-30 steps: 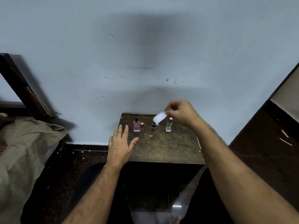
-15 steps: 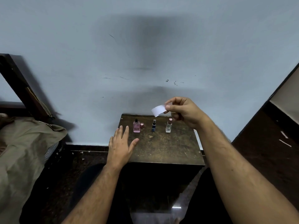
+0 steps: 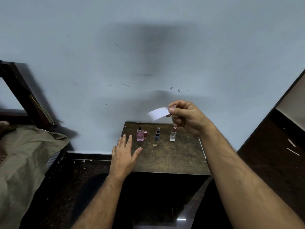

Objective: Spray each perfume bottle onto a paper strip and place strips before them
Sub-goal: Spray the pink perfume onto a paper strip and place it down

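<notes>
Three perfume bottles stand in a row near the back of a small brown table (image 3: 165, 156): a pink bottle (image 3: 140, 135) at left with its pink cap (image 3: 145, 133) beside it, a dark blue bottle (image 3: 157, 134) in the middle, and a clear bottle (image 3: 173, 135) at right. My right hand (image 3: 186, 117) hovers above the clear bottle, pinching a white paper strip (image 3: 157, 113) that points left, blurred. My left hand (image 3: 124, 156) lies flat with fingers spread on the table's front left corner, holding nothing.
A pale blue wall rises directly behind the table. At left a bed with an olive sheet (image 3: 24, 156) and a dark wooden frame (image 3: 21, 91). Dark furniture (image 3: 272, 146) stands at right. The floor below is dark and glossy.
My right hand has lifted the paper strip up from level with the bottles to well above them. My left hand has stayed flat on the table.
</notes>
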